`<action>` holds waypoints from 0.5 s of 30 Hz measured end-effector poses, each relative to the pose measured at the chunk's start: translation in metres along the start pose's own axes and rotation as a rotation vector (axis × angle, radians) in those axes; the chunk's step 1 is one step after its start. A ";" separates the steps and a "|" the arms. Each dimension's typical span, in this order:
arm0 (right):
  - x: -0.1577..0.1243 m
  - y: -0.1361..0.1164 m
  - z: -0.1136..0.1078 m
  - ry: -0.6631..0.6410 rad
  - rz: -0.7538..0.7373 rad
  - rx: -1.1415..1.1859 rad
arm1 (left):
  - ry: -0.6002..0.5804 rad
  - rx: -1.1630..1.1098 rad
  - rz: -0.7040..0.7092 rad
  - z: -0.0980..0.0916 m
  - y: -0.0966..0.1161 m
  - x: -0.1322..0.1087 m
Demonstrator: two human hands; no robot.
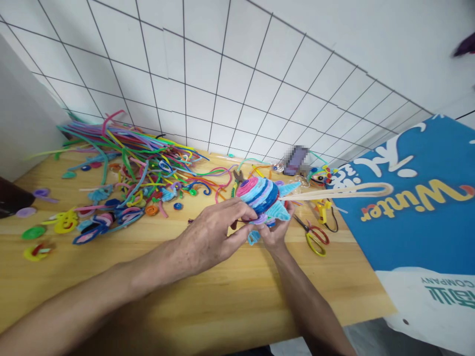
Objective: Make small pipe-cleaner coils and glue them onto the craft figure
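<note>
A round figure of coiled pipe cleaners (pixel 260 195), striped pink, blue and light blue, is held above the wooden table (pixel 222 291) by both hands. My left hand (pixel 211 235) grips its near left side with fingers curled over it. My right hand (pixel 276 232) cups it from below, fingers closed around fluffy light-blue pieces. A long cream pipe cleaner (pixel 345 192) runs from the figure out to the right, looping back at its end.
A big pile of loose coloured pipe cleaners (pixel 129 158) and coiled shapes covers the table's far left. Red-and-yellow scissors (pixel 315 237) and a yellow glue gun (pixel 323 210) lie right of my hands. A blue printed bag (pixel 419 207) stands at right. A tiled wall stands behind.
</note>
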State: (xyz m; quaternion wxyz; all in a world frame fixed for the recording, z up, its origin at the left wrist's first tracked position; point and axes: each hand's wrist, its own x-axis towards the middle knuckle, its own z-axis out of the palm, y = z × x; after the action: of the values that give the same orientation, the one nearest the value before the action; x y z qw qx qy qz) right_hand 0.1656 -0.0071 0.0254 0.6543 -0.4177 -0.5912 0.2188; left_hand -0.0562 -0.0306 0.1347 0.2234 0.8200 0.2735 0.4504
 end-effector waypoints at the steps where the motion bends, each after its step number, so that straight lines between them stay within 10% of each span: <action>1: 0.000 0.000 0.000 0.000 -0.002 0.003 | 0.000 -0.002 -0.003 0.000 0.000 0.000; 15: 0.000 0.001 0.000 0.039 -0.013 0.011 | -0.014 -0.022 -0.053 0.000 -0.002 0.000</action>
State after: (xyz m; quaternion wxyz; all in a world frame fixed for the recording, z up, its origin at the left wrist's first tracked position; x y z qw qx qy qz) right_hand 0.1661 -0.0067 0.0251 0.6692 -0.4145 -0.5799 0.2099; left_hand -0.0571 -0.0290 0.1331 0.2459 0.8131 0.2887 0.4417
